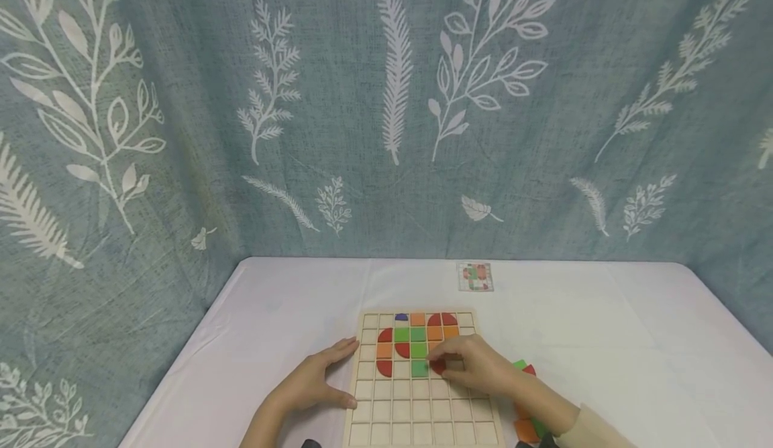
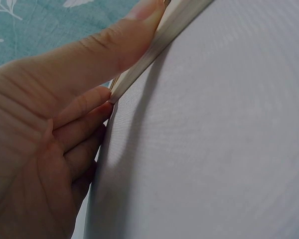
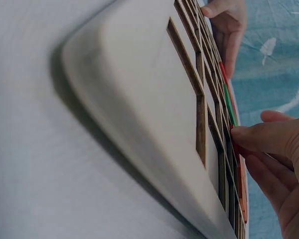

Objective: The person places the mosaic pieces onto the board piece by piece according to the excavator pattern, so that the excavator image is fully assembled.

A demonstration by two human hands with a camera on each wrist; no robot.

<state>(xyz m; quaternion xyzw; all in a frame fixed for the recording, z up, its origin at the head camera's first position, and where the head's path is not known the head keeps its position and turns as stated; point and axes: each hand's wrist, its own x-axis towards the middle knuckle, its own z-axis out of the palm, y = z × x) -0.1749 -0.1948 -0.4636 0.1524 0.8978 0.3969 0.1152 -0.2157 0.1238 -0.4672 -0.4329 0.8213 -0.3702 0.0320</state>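
Note:
A wooden grid board lies on the white-covered table. Along its left edge, the left hand is spread with thumb and fingertips touching the side; the left wrist view has that thumb against the board's rim. Over the grid's right half, the right hand pinches a red quarter-circle tile at a cell beside a dark green square tile. Its thumb lies on the red tile in the right wrist view. Red quarter circles, orange squares and green squares fill several upper cells, with a blue piece at the top.
Loose green, red and orange tiles lie right of the board, partly hidden under the right forearm. A small pattern card rests behind the board. A blue-green leaf-print curtain hangs beyond the table.

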